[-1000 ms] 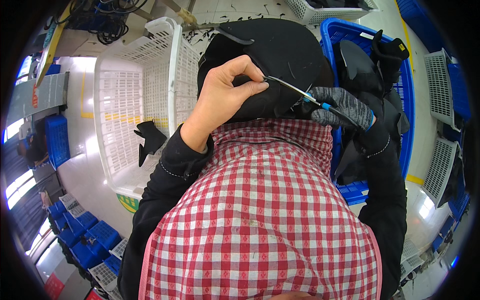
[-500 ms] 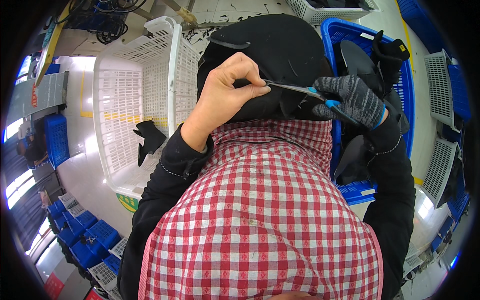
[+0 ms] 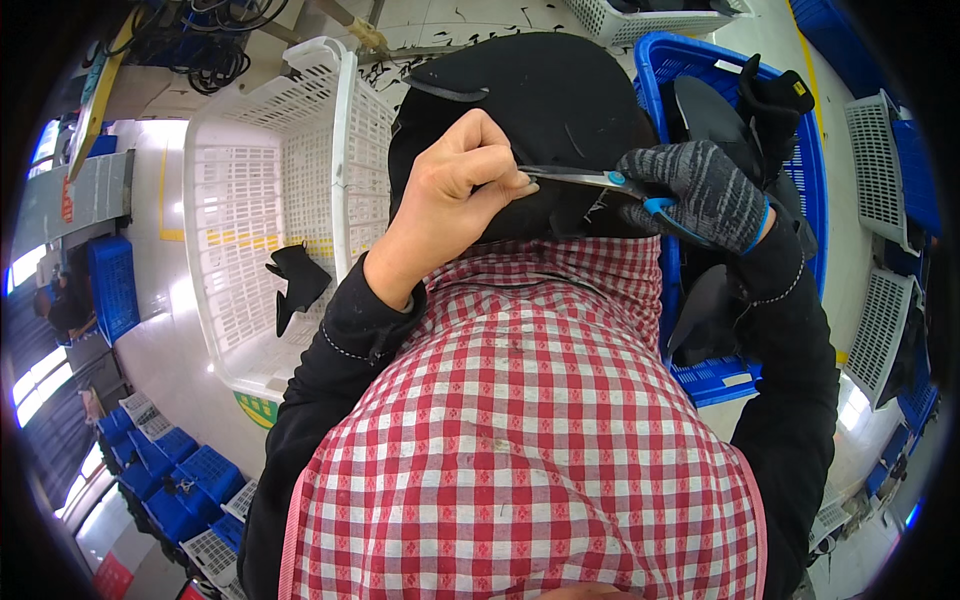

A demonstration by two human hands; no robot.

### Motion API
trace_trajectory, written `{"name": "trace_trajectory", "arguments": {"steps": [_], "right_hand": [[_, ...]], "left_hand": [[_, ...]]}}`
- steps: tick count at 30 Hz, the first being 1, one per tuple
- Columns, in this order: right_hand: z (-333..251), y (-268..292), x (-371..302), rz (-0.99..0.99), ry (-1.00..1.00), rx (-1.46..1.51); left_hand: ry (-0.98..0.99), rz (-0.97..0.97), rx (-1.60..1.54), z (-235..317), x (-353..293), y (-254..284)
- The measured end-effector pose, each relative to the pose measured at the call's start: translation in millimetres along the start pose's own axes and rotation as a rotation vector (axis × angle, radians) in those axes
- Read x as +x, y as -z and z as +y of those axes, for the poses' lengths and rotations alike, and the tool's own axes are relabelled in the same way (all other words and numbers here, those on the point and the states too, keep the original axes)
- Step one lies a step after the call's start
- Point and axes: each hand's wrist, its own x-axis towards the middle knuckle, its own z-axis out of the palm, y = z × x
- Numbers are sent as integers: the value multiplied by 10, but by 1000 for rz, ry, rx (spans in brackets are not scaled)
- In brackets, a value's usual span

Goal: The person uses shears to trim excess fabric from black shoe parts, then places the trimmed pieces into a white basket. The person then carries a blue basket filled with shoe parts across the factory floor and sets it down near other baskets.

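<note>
Grips slim steel scissors with blue-trimmed handles (image 3: 590, 178) in the right hand (image 3: 700, 195), inside a grey-black knitted glove (image 3: 718, 180), with blades pointing left. Pinches thumb and forefinger of the bare left hand (image 3: 455, 205) together right at the blade tips; cannot tell what, if anything, between them. Holds both hands over broad, rounded black fabric (image 3: 560, 85), just beyond the red-and-white checked apron (image 3: 520, 430). At left, a white perforated plastic basket (image 3: 346, 140) with one notched black piece (image 3: 302, 285); at right, a blue plastic basket (image 3: 712, 385) of black and grey pieces (image 3: 708, 112).
</note>
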Motion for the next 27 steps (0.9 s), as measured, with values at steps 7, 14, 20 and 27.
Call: {"name": "trace_trajectory", "arguments": {"steps": [7,14,20,27], "right_hand": [[70,-19,6,31,73,29],[89,-88,-10,131,111,1],[14,-274,11,254,111,166],[-146,-698,-55,353,-446,1266]], "left_hand": [[-33,33,-18,10,3,-67],[-66,48,27,41,59,-98],[-68,75,27,35,85,-135],[188,120,-57,89,126,-92]]}}
